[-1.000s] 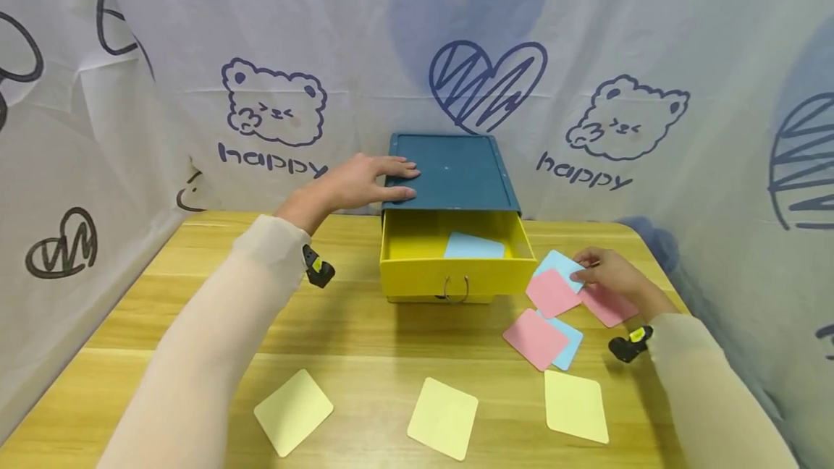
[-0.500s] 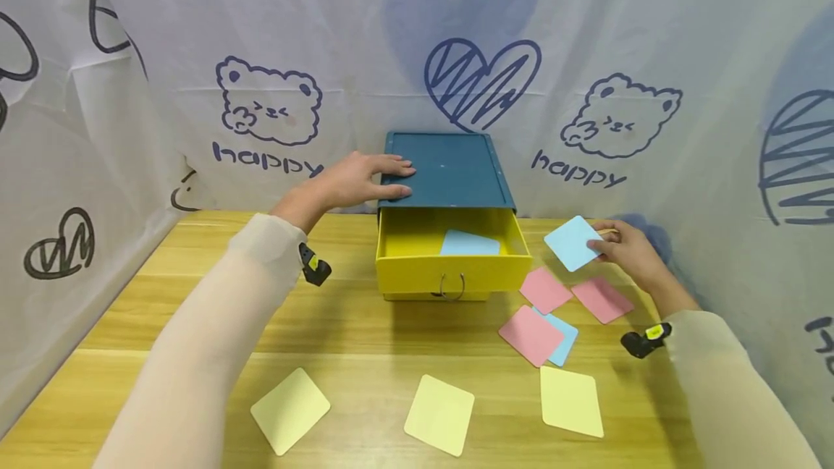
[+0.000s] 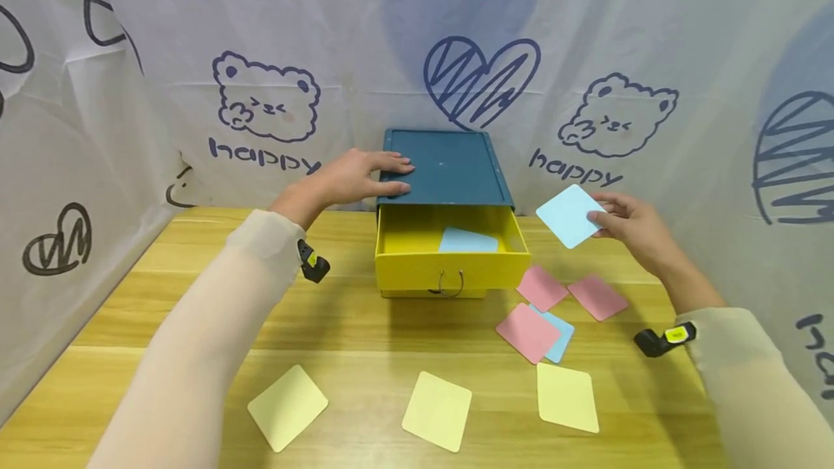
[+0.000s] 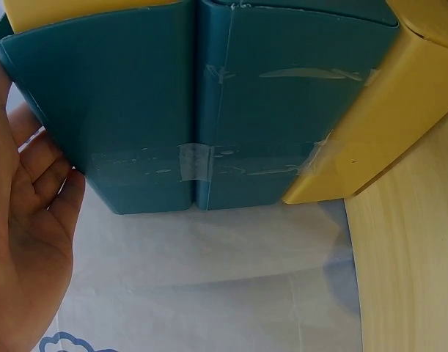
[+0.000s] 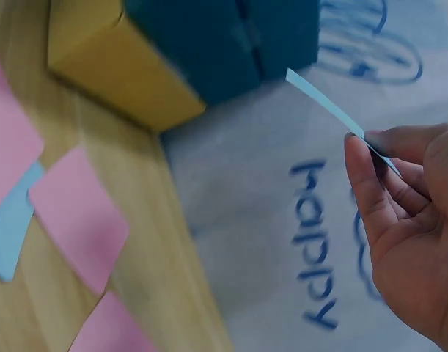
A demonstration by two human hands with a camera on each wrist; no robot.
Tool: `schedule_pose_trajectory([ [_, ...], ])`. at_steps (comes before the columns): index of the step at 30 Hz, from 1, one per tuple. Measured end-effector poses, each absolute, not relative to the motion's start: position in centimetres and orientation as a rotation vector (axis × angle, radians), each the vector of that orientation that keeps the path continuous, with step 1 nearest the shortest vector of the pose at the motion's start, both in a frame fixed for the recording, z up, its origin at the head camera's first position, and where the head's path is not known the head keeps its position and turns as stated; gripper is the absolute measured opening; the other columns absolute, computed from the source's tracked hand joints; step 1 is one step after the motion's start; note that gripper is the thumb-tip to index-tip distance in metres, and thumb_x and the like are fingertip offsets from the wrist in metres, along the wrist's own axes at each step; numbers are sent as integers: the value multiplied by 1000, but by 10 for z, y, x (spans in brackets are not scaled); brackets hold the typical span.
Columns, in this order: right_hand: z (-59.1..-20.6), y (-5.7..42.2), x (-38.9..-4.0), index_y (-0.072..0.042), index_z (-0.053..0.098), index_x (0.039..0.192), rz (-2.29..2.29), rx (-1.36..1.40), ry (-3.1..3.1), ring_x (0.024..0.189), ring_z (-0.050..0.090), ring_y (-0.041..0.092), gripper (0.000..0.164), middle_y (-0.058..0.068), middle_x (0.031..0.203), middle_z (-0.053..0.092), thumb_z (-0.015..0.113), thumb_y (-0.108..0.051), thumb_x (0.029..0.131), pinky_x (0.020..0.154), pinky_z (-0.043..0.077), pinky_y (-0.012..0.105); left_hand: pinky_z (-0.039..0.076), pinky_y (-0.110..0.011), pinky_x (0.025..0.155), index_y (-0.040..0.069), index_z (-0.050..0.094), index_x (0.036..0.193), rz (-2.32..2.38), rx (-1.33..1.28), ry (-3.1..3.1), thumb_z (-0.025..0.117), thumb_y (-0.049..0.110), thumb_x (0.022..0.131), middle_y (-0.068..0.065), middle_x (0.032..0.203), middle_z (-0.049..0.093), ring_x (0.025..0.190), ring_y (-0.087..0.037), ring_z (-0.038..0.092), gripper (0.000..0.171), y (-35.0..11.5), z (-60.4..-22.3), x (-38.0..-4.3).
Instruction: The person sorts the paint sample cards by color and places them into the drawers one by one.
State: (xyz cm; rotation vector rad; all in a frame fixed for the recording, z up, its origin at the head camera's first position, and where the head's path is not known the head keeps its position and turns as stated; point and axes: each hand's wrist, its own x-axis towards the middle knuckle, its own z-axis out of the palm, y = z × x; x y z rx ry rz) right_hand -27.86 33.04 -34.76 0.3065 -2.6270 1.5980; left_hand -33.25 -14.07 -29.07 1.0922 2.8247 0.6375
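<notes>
My right hand (image 3: 635, 226) pinches a light blue card (image 3: 568, 216) by its right corner, thumb in front, holding it up right of the drawer box. In the right wrist view the blue card (image 5: 322, 104) shows almost edge-on between thumb and fingers. My left hand (image 3: 361, 178) rests on the left edge of the box's dark teal top (image 3: 449, 165), fingers spread straight. The left wrist view shows that hand (image 4: 37, 198) along the teal side wall (image 4: 114, 110). Below the top, a yellow drawer (image 3: 417, 270) with a ring handle is pulled out. Another blue card (image 3: 468, 240) lies inside it.
Pink cards (image 3: 598, 297) and a partly covered blue card (image 3: 562, 335) lie on the wooden table (image 3: 365, 353) right of the drawer. Three pale yellow cards (image 3: 436, 411) are spread along the front. A printed white cloth (image 3: 365, 35) hangs behind the box.
My right hand has picked the blue card up off the pink ones and raised it above the table. The left hand stays on the box top.
</notes>
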Motion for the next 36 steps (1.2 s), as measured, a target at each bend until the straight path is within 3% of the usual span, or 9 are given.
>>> schedule_pose_trajectory([
  [8, -310, 298, -255, 3, 49, 139, 1817, 356, -2495, 88, 60, 15, 49, 6, 98, 55, 65, -12, 95, 78, 56, 26, 23, -51, 115, 25, 48, 146, 638, 1088, 2811, 55, 57, 95, -1, 157, 32, 144, -25, 27, 61, -140, -289, -332],
  [16, -283, 256, -239, 0, 58, 131, 1985, 549, -2394, 83, 61, 19, 41, 11, 95, 58, 68, -4, 91, 71, 56, 26, 26, -48, 114, 23, 49, 146, 658, 1101, 2792, 58, 55, 94, -2, 156, 34, 143, -25, 29, 62, -141, -288, -333],
  [23, -276, 221, -241, 0, 60, 128, 1824, 581, -2501, 80, 64, 23, 39, 12, 96, 62, 70, -9, 92, 69, 57, 30, 27, -48, 114, 24, 49, 146, 641, 1069, 2799, 58, 57, 93, -1, 156, 35, 142, -26, 31, 63, -139, -286, -333],
  [30, -279, 191, -253, -7, 62, 126, 1730, 540, -2601, 75, 63, 28, 37, 11, 83, 58, 71, -15, 91, 74, 57, 34, 27, -48, 114, 25, 49, 145, 647, 1053, 2807, 57, 59, 92, 1, 156, 34, 142, -25, 31, 63, -140, -288, -333],
  [36, -277, 166, -254, -5, 63, 126, 1706, 542, -2682, 77, 64, 34, 37, 13, 86, 60, 71, -14, 91, 77, 58, 38, 27, -49, 114, 25, 49, 146, 637, 1067, 2814, 56, 60, 92, 0, 156, 34, 142, -26, 31, 64, -139, -288, -332],
])
